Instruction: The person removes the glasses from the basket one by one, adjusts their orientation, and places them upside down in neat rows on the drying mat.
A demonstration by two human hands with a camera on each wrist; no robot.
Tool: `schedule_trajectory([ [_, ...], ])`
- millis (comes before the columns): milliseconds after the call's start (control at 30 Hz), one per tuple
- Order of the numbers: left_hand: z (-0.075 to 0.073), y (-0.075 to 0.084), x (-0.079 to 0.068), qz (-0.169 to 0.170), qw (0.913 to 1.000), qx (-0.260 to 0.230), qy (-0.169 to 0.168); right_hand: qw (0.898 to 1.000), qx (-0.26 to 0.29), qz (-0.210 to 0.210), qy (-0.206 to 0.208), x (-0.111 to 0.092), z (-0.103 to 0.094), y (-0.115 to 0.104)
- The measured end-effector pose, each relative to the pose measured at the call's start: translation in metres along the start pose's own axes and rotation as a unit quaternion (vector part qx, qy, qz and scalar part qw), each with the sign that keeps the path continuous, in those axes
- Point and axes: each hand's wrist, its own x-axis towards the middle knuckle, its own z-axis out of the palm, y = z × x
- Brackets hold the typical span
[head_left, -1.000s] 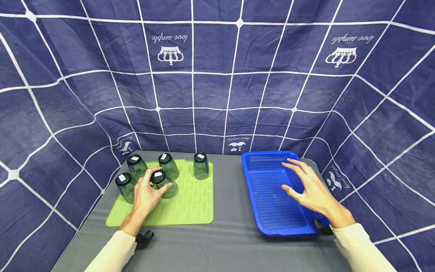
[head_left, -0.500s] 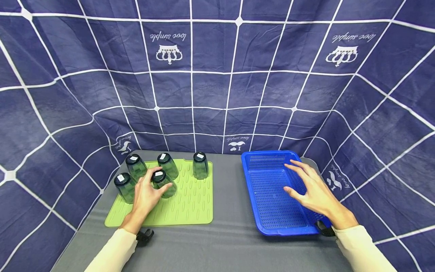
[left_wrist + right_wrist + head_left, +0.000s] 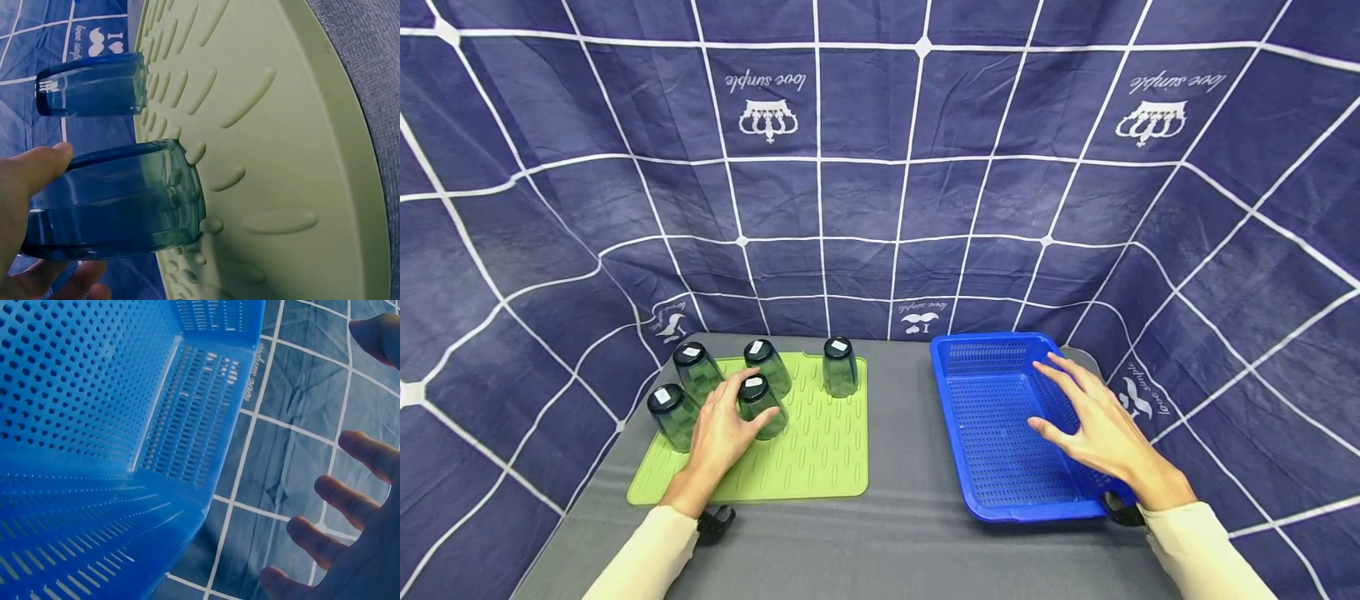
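My left hand (image 3: 721,429) is curled round a dark green-blue drinking glass (image 3: 769,418) that stands upside down on a light green ribbed mat (image 3: 827,467). In the left wrist view, the thumb lies along one side of this glass (image 3: 119,200), and the other fingers reach round its opposite side. Several more such glasses stand upside down on the mat, including one (image 3: 673,421) just left of the hand and one (image 3: 839,371) by the mat's far right part. Over the right side of a blue plastic basket (image 3: 958,467), my right hand (image 3: 1097,429) hovers with fingers spread, holding nothing.
The mat and basket rest on a grey-covered table (image 3: 902,433), with a strip of grey cloth between them. A dark blue cloth (image 3: 872,192) with white grid lines hangs behind and along both sides. Small white labels mark the upturned glass bases.
The head view has shifted slightly, so the scene sits a little further left. Both hands keep nearly the same places, and the glasses still stand on the mat.
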Motion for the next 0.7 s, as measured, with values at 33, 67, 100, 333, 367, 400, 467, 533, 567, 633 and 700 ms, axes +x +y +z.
schedule_trajectory([
  [33,-0.001,0.000,0.000,0.001,1.0000,0.001,-0.002,1.000,-0.003,0.002,-0.001,-0.001,0.000,0.000],
  [67,-0.003,0.001,-0.001,0.003,1.0000,0.002,-0.005,1.000,-0.006,0.005,-0.003,-0.002,-0.001,0.000],
  [100,-0.004,0.002,-0.001,0.005,0.9999,0.004,-0.008,1.000,-0.010,0.008,-0.005,-0.003,-0.001,0.000],
  [333,-0.012,0.002,-0.001,0.015,0.9986,0.025,-0.044,0.999,-0.025,0.029,-0.014,-0.010,-0.002,0.003],
  [367,-0.014,0.002,-0.001,0.014,0.9982,0.028,-0.051,0.999,-0.026,0.029,-0.014,-0.011,-0.002,0.004],
  [400,-0.015,0.003,-0.001,0.013,0.9978,0.032,-0.057,0.999,-0.027,0.029,-0.014,-0.011,-0.002,0.005],
  [467,-0.019,0.003,0.000,0.009,0.9967,0.039,-0.070,0.999,-0.030,0.027,-0.015,-0.011,-0.002,0.006],
  [533,-0.023,0.004,0.001,0.011,0.9959,0.044,-0.078,0.999,-0.032,0.025,-0.015,-0.011,-0.002,0.007],
  [567,-0.026,0.005,0.001,0.013,0.9957,0.046,-0.080,0.999,-0.033,0.026,-0.016,-0.011,-0.002,0.008],
  [633,-0.031,0.006,0.001,0.018,0.9954,0.049,-0.081,0.999,-0.034,0.027,-0.018,-0.012,-0.003,0.008],
  [700,-0.036,0.008,0.002,0.024,0.9953,0.052,-0.078,0.999,-0.036,0.027,-0.019,-0.012,-0.004,0.009],
])
